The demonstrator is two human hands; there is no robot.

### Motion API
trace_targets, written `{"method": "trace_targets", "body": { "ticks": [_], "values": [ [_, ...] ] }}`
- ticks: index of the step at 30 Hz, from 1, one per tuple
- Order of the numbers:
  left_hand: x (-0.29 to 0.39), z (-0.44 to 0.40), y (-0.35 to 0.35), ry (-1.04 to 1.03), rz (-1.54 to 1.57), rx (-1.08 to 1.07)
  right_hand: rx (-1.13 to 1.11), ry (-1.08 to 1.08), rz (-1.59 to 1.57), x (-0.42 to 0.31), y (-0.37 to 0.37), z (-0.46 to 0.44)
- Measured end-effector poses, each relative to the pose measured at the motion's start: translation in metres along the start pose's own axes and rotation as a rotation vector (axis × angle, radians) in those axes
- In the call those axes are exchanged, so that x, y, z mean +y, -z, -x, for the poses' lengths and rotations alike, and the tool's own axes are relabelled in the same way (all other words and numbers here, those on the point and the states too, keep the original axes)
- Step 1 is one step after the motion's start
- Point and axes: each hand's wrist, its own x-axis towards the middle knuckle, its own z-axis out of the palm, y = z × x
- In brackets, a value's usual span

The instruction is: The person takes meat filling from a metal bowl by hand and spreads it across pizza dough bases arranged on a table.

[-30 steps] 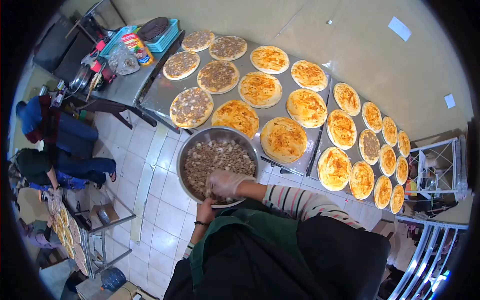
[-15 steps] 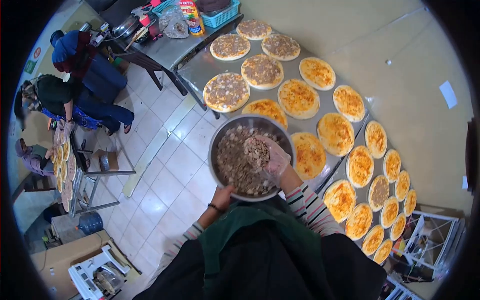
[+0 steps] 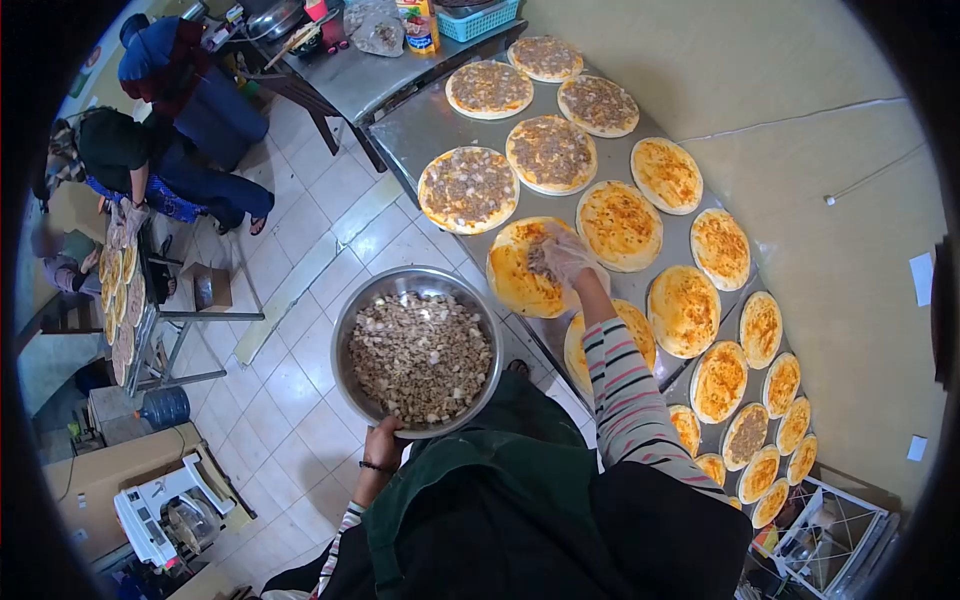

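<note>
My left hand grips the near rim of a steel bowl, which is filled with crumbly cooked ground meat mixed with pale chunks. My right hand wears a clear plastic glove and is lowered over a sauced pizza base on the metal table. A clump of the meat shows at its curled fingers, touching the orange sauce. Beyond lie pizzas covered with meat, one of them the pizza nearest the table's left edge.
Sauced bases without meat run along the table to the right. At the back, a side counter holds a blue basket and a bottle. On the left, people stand around another pizza table. A shelf rack stands lower right.
My right hand has left the bowl with a handful of meat and reached a sauced base. The bowl, held by my left hand, has shifted left and down in view.
</note>
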Motion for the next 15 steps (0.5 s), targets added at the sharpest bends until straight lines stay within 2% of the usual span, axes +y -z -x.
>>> {"method": "trace_targets", "body": {
  "ticks": [1, 3, 6, 7, 10, 12, 15],
  "values": [
    [0.004, -0.003, 0.002, -0.042, 0.05, -0.021, 0.001, -0.007, 0.004, -0.007, 0.006, 0.003],
    [0.014, -0.008, 0.006, -0.058, 0.072, -0.033, 0.103, 0.176, 0.708, -0.029, 0.025, 0.022],
    [0.03, -0.019, 0.013, -0.062, 0.076, -0.01, 0.154, 0.037, 0.55, -0.019, 0.018, 0.034],
    [0.037, -0.021, 0.017, -0.048, -0.018, -0.017, 0.153, 0.029, 0.557, -0.013, 0.013, 0.035],
    [0.057, -0.025, 0.015, -0.042, -0.016, -0.047, 0.18, -0.009, 0.403, -0.001, 0.0, 0.029],
    [0.068, -0.032, 0.016, -0.044, -0.038, -0.064, 0.099, 0.087, 0.69, -0.007, -0.011, 0.019],
    [0.08, -0.041, 0.021, -0.04, -0.099, -0.081, 0.139, 0.118, 0.758, -0.044, -0.023, 0.031]
  ]
}}
